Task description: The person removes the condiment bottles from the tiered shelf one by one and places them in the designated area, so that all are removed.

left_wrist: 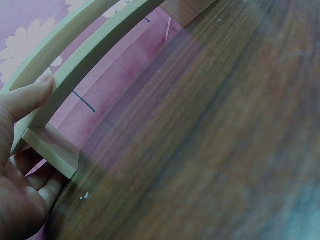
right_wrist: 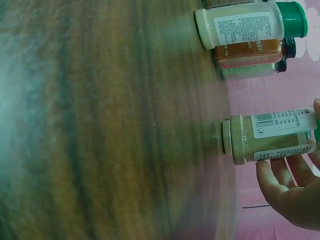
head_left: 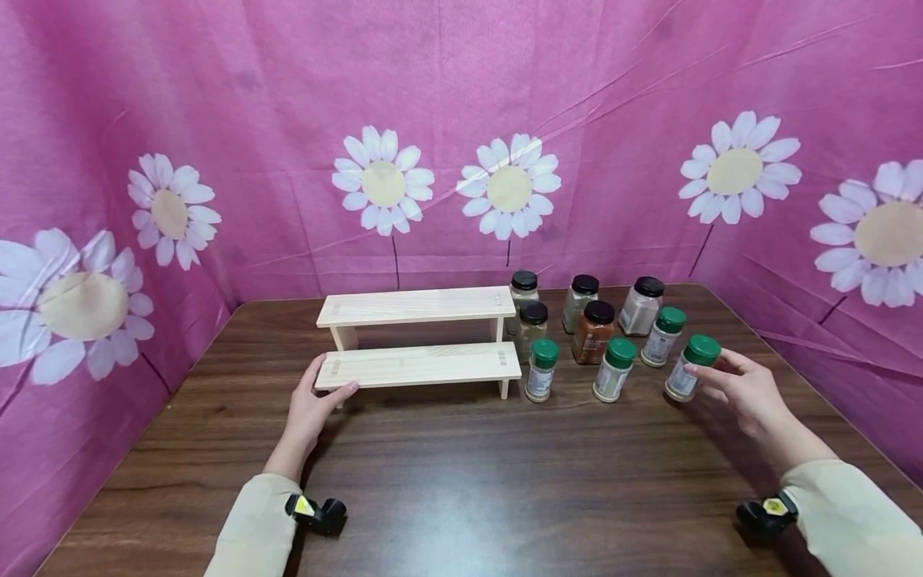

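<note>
A pale two-tier wooden rack stands on the table, its lower shelf (head_left: pixel 418 367) in front of the raised upper shelf (head_left: pixel 418 307). My left hand (head_left: pixel 306 413) grips the lower shelf's left end. In the left wrist view the thumb (left_wrist: pixel 32 97) lies on the shelf's front edge, and the other fingers reach behind the end leg (left_wrist: pixel 52 150). On the far right, my right hand (head_left: pixel 750 397) holds a green-capped spice jar (head_left: pixel 681 382) between thumb and fingers. The right wrist view shows its printed label and tan contents, with fingers along one side.
Two other green-capped jars stand in front, a jar (head_left: pixel 611 381) and a jar (head_left: pixel 541 377) beside the rack. Another green-capped jar (head_left: pixel 659 343) stands behind the held one. Several black-capped jars, including a reddish-brown one (head_left: pixel 593 340), stand farther back. Pink flowered cloth (head_left: pixel 440 96) surrounds the table.
</note>
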Available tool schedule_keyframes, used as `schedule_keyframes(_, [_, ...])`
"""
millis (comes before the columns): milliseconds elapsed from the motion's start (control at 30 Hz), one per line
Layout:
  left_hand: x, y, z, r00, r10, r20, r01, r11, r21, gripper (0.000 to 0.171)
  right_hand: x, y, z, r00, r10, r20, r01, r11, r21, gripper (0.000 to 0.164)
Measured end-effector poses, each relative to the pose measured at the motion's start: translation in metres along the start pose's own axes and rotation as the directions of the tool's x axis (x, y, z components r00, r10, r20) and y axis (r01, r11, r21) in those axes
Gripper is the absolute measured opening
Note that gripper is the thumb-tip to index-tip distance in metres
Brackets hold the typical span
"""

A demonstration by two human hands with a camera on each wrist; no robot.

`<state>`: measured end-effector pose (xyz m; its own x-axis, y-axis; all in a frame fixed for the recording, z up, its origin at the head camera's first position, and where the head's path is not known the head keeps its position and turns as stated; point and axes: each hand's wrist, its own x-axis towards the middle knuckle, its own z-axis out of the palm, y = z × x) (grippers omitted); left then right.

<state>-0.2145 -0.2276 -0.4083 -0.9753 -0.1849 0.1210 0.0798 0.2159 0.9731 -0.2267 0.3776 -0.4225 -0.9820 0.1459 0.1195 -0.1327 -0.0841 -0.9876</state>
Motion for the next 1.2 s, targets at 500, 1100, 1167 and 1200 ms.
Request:
schedule_keyframes(500, [0.0,-0.001,0.0,1.0,0.001,-0.012,-0.001,1.0,0.015,0.075,-0.01,-0.002,0.007,0.998,0.059,0.005,-0.059,0.997,0.056,0.032])
schedule_keyframes(1100, [0.001,-0.001,0.0,1.0,0.005,-0.008,-0.005,1.0,0.019,0.077,-0.04,-0.044,0.041,0.996,0.053,0.067,-0.058,0.996,0.074,0.031])
schedule_keyframes(1167, [0.001,-0.001,-0.001,1.0,0.001,-0.005,-0.001,1.0,0.017,0.077,-0.036,-0.038,0.037,0.997,0.058,0.051,-0.06,0.997,0.05,0.03])
schedule_keyframes(1200, [0.001,-0.001,-0.001,1.0,-0.001,-0.006,0.001,1.0,0.017,0.077,-0.035,-0.034,0.035,0.997,0.059,0.045,-0.061,0.998,0.031,0.029])
